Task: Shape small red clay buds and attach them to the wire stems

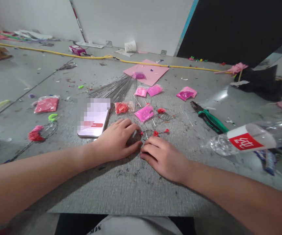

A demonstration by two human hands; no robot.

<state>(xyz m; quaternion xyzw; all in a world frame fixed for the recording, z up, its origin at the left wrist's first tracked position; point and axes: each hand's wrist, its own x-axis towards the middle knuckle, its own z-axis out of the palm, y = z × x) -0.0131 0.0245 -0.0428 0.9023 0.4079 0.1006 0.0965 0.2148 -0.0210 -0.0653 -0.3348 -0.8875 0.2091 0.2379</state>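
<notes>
Both hands rest near each other on the grey table. My left hand (118, 138) has its fingers bent, with a gap between thumb and forefinger; nothing shows in it. My right hand (164, 156) has curled fingers whose tips meet by the lower edge of a wire ring with small red pieces (155, 133); what they pinch, if anything, is too small to name. Left of my left hand lies a lit phone (94, 119). Beyond the hands are a bag of red clay (121, 107), a pink packet (144, 113) and another wire piece with a red lump (161, 111).
Green-handled pliers (211, 120) and a clear bottle (248, 138) lie at the right. Thin wires (114, 88) fan out behind the phone, near a pink sheet (155, 73). At the left are a red packet (47, 104) and a red-and-pink clay piece (36, 133). A yellow cable (70, 54) crosses behind.
</notes>
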